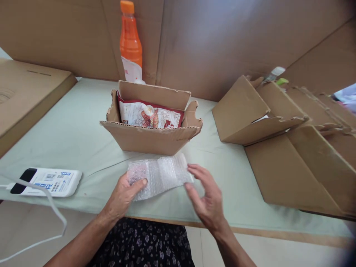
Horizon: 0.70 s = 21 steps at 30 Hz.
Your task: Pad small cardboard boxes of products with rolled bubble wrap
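A strip of clear bubble wrap (164,174) with a pinkish item showing faintly through its left end is between my hands, just above the table's front part. My left hand (125,193) grips that left end, thumb on top. At the other end, the thumb and fingers of my right hand (205,196) are on the edge of the wrap, loosely curved around it. Right behind the wrap stands an open cardboard box (147,142), its flaps up. Inside it is a red and white printed packet (151,115).
An orange drink bottle (130,44) stands behind the box. Several open cardboard boxes (300,167) crowd the right side. At left lie a white power bank (61,181) with a white cable (57,211), and a flat carton (33,96). Cardboard walls (222,44) close off the back.
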Motion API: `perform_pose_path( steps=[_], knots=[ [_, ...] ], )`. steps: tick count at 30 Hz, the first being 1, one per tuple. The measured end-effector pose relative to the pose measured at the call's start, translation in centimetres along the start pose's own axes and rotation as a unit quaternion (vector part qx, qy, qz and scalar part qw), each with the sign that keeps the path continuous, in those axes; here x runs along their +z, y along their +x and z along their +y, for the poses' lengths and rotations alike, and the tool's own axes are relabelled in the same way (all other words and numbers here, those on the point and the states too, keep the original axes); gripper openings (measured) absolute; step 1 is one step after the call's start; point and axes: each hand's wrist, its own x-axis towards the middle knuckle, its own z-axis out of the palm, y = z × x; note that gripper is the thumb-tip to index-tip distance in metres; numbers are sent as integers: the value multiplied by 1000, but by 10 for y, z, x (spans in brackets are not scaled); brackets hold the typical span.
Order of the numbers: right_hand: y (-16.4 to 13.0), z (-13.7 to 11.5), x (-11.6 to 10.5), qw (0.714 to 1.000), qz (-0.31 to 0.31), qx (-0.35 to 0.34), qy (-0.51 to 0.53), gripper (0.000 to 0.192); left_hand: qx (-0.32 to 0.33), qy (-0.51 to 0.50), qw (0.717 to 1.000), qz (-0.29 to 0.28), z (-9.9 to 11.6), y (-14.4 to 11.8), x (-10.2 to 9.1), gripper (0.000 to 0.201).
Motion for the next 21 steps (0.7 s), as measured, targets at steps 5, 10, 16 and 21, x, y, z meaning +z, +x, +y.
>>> perform_pose_path(
  steps=[5, 10, 16, 21],
  knots=[
    [19, -14, 47, 966, -156, -59, -195, 32, 1, 33, 999, 9, -3, -6, -2, 48],
    [20, 16, 19, 991, -109, 51, -57, 17, 17, 104, 993, 52, 5, -7, -20, 45],
    [7, 71, -65, 972, -12, 233, 38, 29, 70, 262, 959, 86, 18, 0, -62, 53],
    [6, 85, -63, 973, 30, 183, -141, 52, 227, 401, 863, 209, 24, 9, -69, 70]
  ],
)
